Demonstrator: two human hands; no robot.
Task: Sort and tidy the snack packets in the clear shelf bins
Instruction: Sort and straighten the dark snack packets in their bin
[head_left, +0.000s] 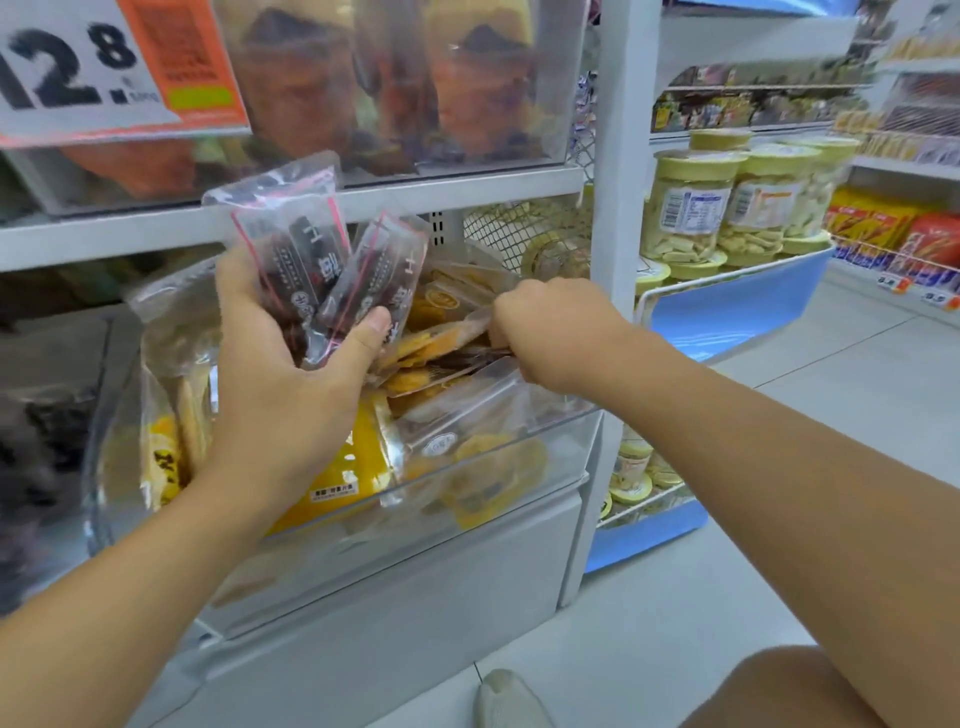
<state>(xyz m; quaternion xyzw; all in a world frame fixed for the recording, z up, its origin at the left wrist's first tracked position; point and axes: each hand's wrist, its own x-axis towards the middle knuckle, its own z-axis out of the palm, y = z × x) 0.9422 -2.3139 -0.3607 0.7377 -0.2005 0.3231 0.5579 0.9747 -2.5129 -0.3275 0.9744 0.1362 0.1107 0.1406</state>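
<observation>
White shop shelving (311, 218) fills the view, with a pale tiled floor (779, 571) to its right. Set in that shelving, the clear bin (467, 467) at centre is the landmark: a transparent tub heaped with yellow snack packets (441, 353), some lying flat on the pile, others standing on edge against its front wall. Above the bin, an upper clear bin (389, 104) holds orange and brown packets, blurred, and a price sign (78, 67) reading 12.8 hangs at its left. Right of the bin, past a white upright post, a wire rack (727, 270) carries yellow-lidded jars (691, 208). Left of the bin, a neighbouring compartment holds dark contents, too blurred to tell.

Over the bin's left half, the left hand (280, 364) is raised, fingers and thumb curled round a bunch of dark packets (322, 270) with red seams, fanned upward. Over the bin's right half, the right hand (550, 332) reaches into the pile, fingers curled down and pinching a clear-edged packet (467, 364) lying on top; the fingertips are hidden.
</observation>
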